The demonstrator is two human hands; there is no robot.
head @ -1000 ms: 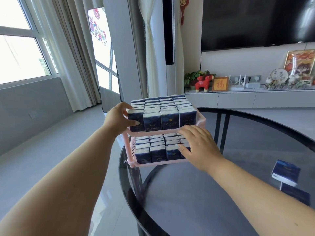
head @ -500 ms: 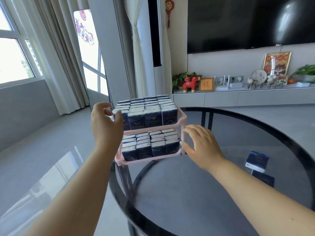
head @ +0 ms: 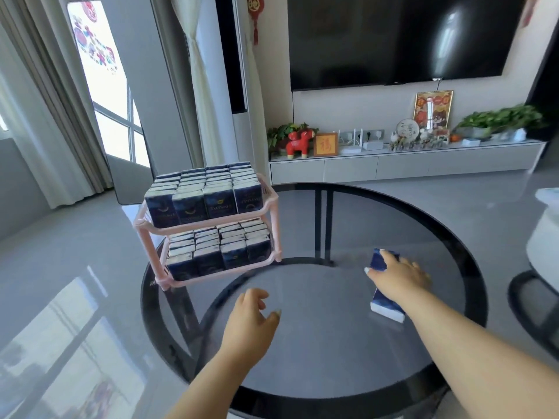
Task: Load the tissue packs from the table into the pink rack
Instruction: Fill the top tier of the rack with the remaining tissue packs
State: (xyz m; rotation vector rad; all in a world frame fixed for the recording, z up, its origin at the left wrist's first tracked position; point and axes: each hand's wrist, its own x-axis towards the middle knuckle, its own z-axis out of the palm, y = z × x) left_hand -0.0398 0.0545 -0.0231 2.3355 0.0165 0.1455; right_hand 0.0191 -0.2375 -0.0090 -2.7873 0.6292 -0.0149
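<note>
A round dark glass table (head: 317,343) is seen with a two-tier pink rack (head: 208,225) standing at its far left edge, both tiers packed with upright blue tissue packs (head: 205,204). Near the table's right side, the right hand (head: 396,276) is laid with fingers spread over a loose tissue pack (head: 385,306) lying flat on the glass; whether it is gripped cannot be told. The left hand (head: 251,322) is held above the glass with fingers loosely curled, holding nothing.
</note>
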